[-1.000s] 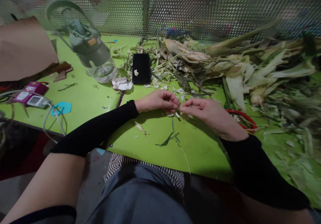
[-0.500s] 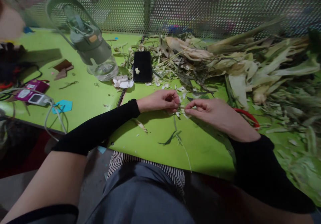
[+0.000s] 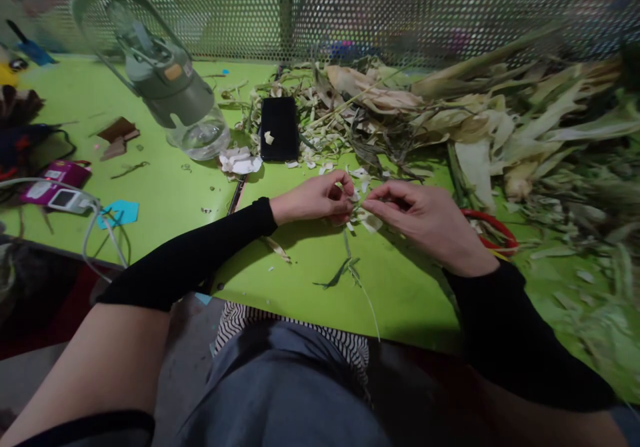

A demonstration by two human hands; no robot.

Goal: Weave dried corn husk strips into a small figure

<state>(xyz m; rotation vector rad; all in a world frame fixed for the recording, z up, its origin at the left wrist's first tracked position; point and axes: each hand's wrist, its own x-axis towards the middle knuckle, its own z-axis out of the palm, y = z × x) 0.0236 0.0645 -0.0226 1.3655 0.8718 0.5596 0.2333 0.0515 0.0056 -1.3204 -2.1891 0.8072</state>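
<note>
My left hand (image 3: 320, 198) is over the table with thumb and fingers curled into a pinch. Close on its right, my right hand (image 3: 430, 223) pinches too, its fingertips almost meeting the left ones. What lies between the fingers is too small to make out. Pale plant scraps (image 3: 370, 221) lie under and beside the fingertips. A thin green sprig (image 3: 350, 267) with narrow leaves rests on the table nearer to me. Beside my right wrist shows a red loop handle (image 3: 507, 237), partly hidden by the hand.
Dried corn husks and stalks (image 3: 470, 127) are heaped at the right and back of the green table (image 3: 290, 293). A black phone (image 3: 279, 130), a green-lidded bottle (image 3: 175, 90), crumpled tissue (image 3: 241, 160) and a purple box (image 3: 57, 180) with cables stand left. Behind rises a perforated metal screen (image 3: 240, 20).
My right hand has moved slightly away from me and towards the left fingertips, uncovering more of the red handle. The camera view has shifted a little. A blurred shape at the far left is gone.
</note>
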